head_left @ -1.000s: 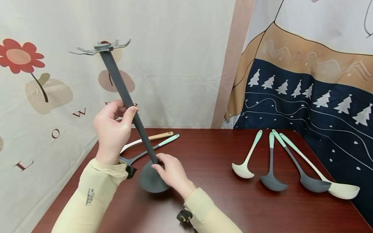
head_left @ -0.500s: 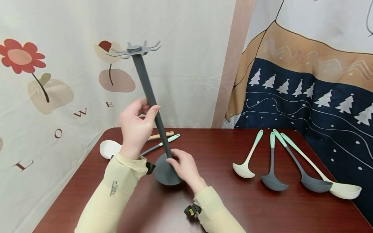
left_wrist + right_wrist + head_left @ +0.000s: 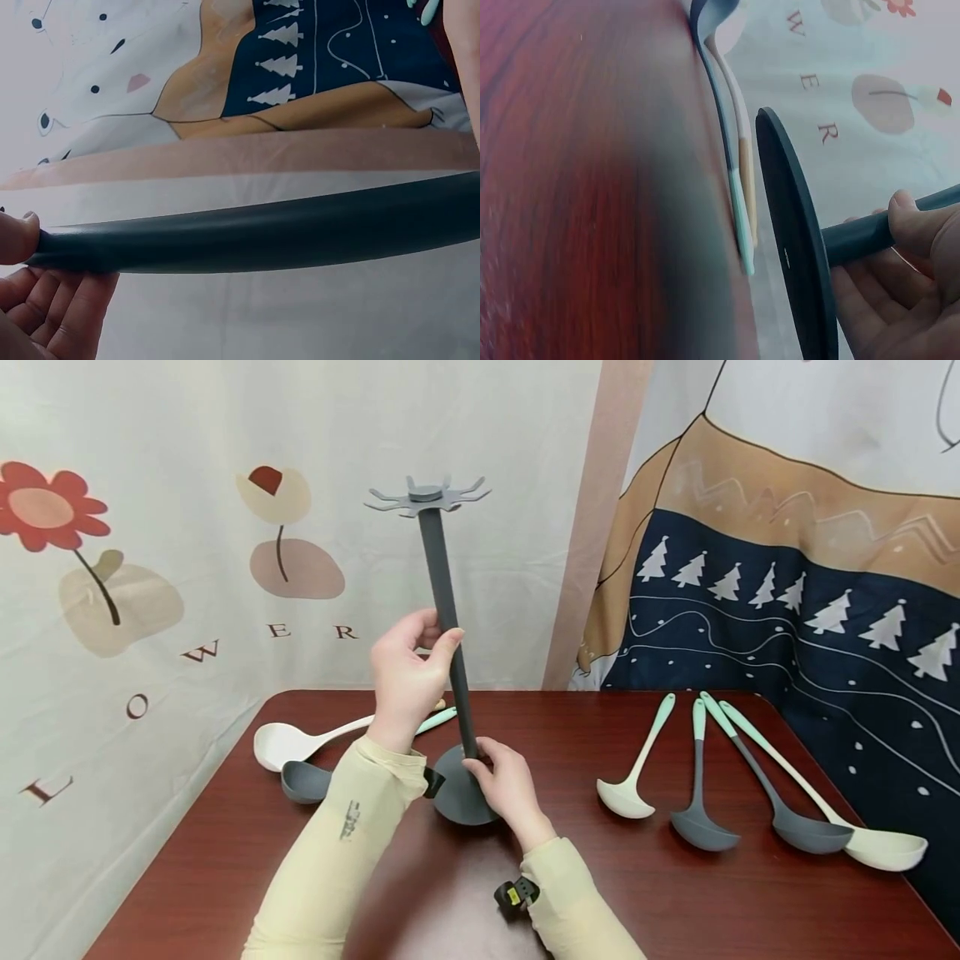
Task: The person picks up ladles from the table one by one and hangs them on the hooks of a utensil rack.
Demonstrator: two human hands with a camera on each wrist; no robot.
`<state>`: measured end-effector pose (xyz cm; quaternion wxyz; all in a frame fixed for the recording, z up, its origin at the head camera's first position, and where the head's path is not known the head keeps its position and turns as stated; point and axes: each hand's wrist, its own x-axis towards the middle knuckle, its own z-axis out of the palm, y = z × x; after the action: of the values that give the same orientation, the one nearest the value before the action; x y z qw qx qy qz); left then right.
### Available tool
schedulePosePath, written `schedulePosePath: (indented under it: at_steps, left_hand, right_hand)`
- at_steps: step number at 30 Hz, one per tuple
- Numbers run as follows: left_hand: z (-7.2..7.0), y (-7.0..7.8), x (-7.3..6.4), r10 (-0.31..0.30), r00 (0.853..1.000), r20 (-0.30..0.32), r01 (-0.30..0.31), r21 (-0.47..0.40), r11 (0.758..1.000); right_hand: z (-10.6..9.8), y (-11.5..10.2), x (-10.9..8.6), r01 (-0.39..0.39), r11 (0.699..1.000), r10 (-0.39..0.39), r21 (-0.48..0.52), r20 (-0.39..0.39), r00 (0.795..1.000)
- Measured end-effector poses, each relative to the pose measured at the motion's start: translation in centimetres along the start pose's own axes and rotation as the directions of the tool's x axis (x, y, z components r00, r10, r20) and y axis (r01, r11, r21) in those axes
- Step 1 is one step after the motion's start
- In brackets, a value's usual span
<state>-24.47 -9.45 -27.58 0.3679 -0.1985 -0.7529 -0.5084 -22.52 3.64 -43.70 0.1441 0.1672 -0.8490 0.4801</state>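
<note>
A dark grey utensil stand (image 3: 442, 577) leans slightly left in the head view. It has a straight pole, a ring of hooks (image 3: 426, 496) on top and a round flat base (image 3: 462, 793). My left hand (image 3: 410, 672) pinches the pole at mid-height between thumb and fingers. Lower down, my right hand (image 3: 512, 785) grips the pole just above the base. In the right wrist view the base (image 3: 799, 240) shows edge-on, raised off the table. The left wrist view has the pole (image 3: 262, 232) running across, with the left thumb and fingers (image 3: 79, 315) at one end.
At the left lie a white ladle (image 3: 288, 746) and a grey ladle (image 3: 305, 782), partly hidden by the left arm. On the right are a small cream ladle (image 3: 628, 797), two grey ladles (image 3: 705, 832) (image 3: 810, 833) and a larger cream ladle (image 3: 888, 850). Curtains hang behind the table.
Both hands have carried the stand to the right, and it has turned closer to upright. The ladles at the left have come into fuller view; those on the right have not moved.
</note>
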Motion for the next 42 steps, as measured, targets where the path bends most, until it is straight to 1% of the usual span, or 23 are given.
schedulePosePath:
  at_steps: [6,9,13,18,23,27,30,35,42]
  left_hand:
    - [1.7,0.2,0.1,0.003,1.000,0.025,-0.002,-0.030,1.000]
    - [2.6,0.4,0.2,0.008,0.999,0.048,-0.006,-0.042,0.999]
    - [3.6,0.7,0.3,0.032,0.997,0.073,-0.029,-0.040,0.999]
    - [4.7,0.7,0.7,0.043,0.996,0.080,-0.040,-0.032,0.999]
    - [5.5,0.8,1.0,0.016,0.995,0.095,-0.013,-0.032,0.999]
    - [6.2,0.6,1.1,-0.017,0.992,0.128,0.022,-0.036,0.999]
    - [6.7,0.5,1.2,-0.031,0.989,0.146,0.038,-0.047,0.998]
    - [7.4,0.3,1.3,-0.046,0.986,0.160,0.055,-0.050,0.997]
    - [8.2,0.0,1.3,-0.067,0.983,0.171,0.076,-0.047,0.996]
  right_hand:
    - [-1.0,1.0,0.1,-0.047,0.998,0.049,0.040,-0.048,0.998]
    - [-1.4,1.5,0.2,-0.062,0.997,0.065,0.047,-0.063,0.996]
    - [-1.9,2.3,0.4,-0.083,0.995,0.087,0.055,-0.080,0.993]
    - [-2.4,3.0,0.8,-0.106,0.993,0.110,0.048,-0.097,0.989]
    - [-2.9,3.5,1.0,-0.130,0.990,0.134,0.049,-0.097,0.986]
    - [-3.3,3.9,1.0,-0.156,0.986,0.160,0.051,-0.097,0.982]
    - [-3.7,4.1,1.1,-0.184,0.981,0.189,0.058,-0.094,0.977]
    - [-4.0,4.4,1.2,-0.211,0.976,0.216,0.063,-0.085,0.973]
    - [-4.1,5.0,1.4,-0.229,0.971,0.234,0.064,-0.080,0.969]
